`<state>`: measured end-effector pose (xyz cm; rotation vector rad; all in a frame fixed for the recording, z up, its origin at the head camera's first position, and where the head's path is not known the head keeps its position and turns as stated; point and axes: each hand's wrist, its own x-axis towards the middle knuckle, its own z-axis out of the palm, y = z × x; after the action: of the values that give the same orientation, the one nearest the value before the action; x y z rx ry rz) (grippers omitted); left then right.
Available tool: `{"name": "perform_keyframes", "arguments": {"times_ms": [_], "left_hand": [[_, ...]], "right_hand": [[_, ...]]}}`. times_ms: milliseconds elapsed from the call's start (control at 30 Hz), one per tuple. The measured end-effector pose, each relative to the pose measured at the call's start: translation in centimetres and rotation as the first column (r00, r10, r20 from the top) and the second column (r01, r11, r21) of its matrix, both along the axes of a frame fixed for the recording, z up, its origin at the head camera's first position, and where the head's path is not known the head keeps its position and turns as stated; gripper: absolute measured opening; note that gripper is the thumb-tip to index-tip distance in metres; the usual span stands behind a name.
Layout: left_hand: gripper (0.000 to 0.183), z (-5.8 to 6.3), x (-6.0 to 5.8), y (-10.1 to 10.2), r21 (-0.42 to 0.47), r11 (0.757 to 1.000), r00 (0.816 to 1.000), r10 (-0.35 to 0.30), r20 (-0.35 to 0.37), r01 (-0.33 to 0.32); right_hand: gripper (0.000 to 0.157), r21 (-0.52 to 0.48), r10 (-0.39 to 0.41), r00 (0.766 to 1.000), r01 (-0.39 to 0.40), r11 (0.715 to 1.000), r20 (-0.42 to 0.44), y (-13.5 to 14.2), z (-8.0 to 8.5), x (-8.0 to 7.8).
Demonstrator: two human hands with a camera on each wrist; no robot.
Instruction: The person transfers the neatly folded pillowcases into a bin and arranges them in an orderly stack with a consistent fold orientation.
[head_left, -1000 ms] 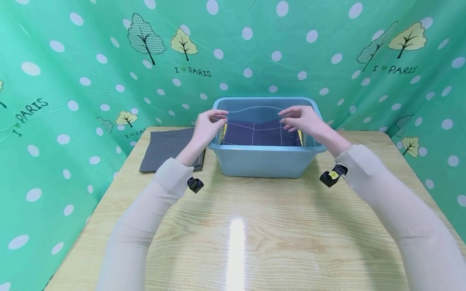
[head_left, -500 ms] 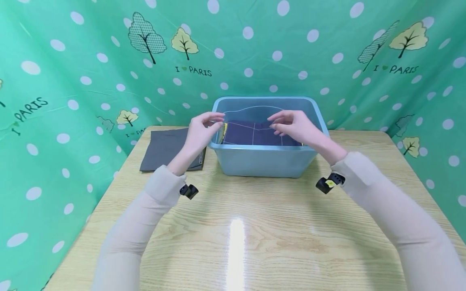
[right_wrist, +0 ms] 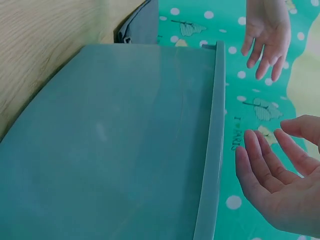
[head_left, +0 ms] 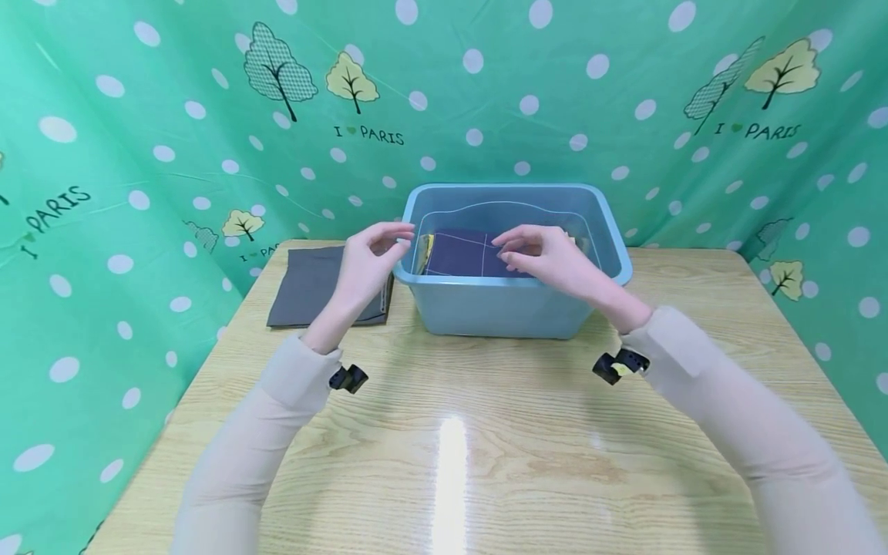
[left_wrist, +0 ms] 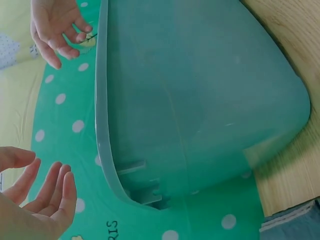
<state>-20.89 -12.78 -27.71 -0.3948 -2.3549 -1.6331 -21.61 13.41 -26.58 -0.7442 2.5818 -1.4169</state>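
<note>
A light blue plastic bin (head_left: 492, 308) stands at the back of the table. Inside it lies dark navy folded cloth (head_left: 458, 254) with thin pale lines, and something yellow (head_left: 429, 245) shows by its left wall. My left hand (head_left: 371, 258) hovers near the bin's left rim, fingers loosely bent and holding nothing. Over the bin's right half is my right hand (head_left: 548, 258), also with nothing in it and hiding part of the cloth. In the wrist views the left hand (left_wrist: 45, 200) and the right hand (right_wrist: 280, 185) are both above the rim, apart from it.
Dark grey folded cloth (head_left: 305, 285) lies on the table left of the bin. The wooden table (head_left: 527, 432) reaches toward me with a bright light reflection on it. A green dotted curtain (head_left: 486, 92) hangs behind and on both sides.
My left hand has drawn left and slightly down, off the bin's left edge. The right hand has moved left and toward me above the bin. The cloths and bin look unmoved.
</note>
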Motion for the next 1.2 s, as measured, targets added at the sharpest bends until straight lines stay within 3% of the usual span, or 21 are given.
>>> {"name": "perform_keyframes", "arguments": {"times_ms": [267, 567, 1000, 1200], "left_hand": [[0.024, 1.1, 2.2, -0.4, 0.04, 0.999, 1.0, 0.01, 0.003, -0.01], [0.025, -1.4, 2.0, -2.5, 0.059, 0.997, 0.998, 0.057, -0.022, -0.056], [0.027, -2.9, 2.6, -5.0, 0.115, 0.987, 0.993, 0.116, -0.029, -0.112], [0.028, -3.7, 2.7, -5.9, 0.111, 0.983, 0.989, 0.148, -0.029, -0.144]], "right_hand": [[0.026, 0.007, 0.022, 0.998, -0.022, 1.0, -0.06, -1.0, -0.6, 1.1], [0.024, 0.012, 0.06, 0.992, -0.06, 0.998, -0.111, -2.1, -1.5, 2.0], [0.024, -0.062, 0.12, 0.992, -0.123, 0.991, -0.039, -4.0, -3.3, 2.7], [0.026, -0.052, 0.145, 0.989, -0.146, 0.988, -0.021, -5.0, -4.4, 2.8]]}}
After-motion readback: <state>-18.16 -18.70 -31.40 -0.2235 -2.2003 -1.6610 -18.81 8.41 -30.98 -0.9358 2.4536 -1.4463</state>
